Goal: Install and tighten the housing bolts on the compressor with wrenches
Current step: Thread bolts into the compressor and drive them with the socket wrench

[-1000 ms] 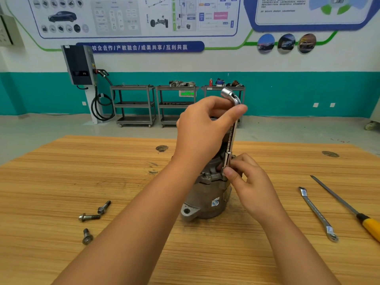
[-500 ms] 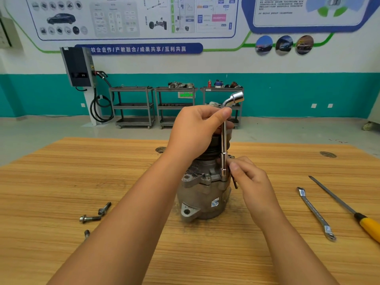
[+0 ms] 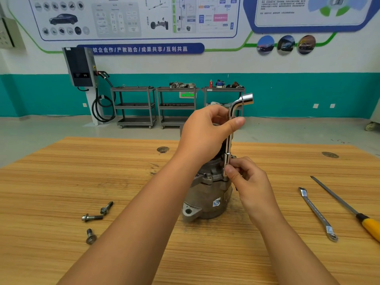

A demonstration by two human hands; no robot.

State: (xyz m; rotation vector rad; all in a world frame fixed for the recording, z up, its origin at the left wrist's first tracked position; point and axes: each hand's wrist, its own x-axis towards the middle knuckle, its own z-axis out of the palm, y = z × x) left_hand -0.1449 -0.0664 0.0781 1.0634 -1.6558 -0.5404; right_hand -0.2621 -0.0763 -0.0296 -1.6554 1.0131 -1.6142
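Observation:
A grey metal compressor [image 3: 205,200] stands upright in the middle of the wooden table [image 3: 61,182]. A chrome L-shaped socket wrench [image 3: 236,108] stands vertically on the compressor's upper flange, its bent end pointing right. My left hand [image 3: 207,132] grips the wrench near the bend. My right hand [image 3: 246,177] pinches the lower socket end where it meets the housing. The bolt under the socket is hidden. Three loose bolts [image 3: 92,218] lie on the table at the left.
A flat wrench [image 3: 317,213] and a yellow-handled screwdriver [image 3: 368,224] lie on the table at the right. Far behind stand grey shelf carts [image 3: 176,108] and a wall charger [image 3: 81,66].
The wrench's bent top has swung from pointing left-back to pointing right, as my left hand turned it. My right hand stays at the socket end.

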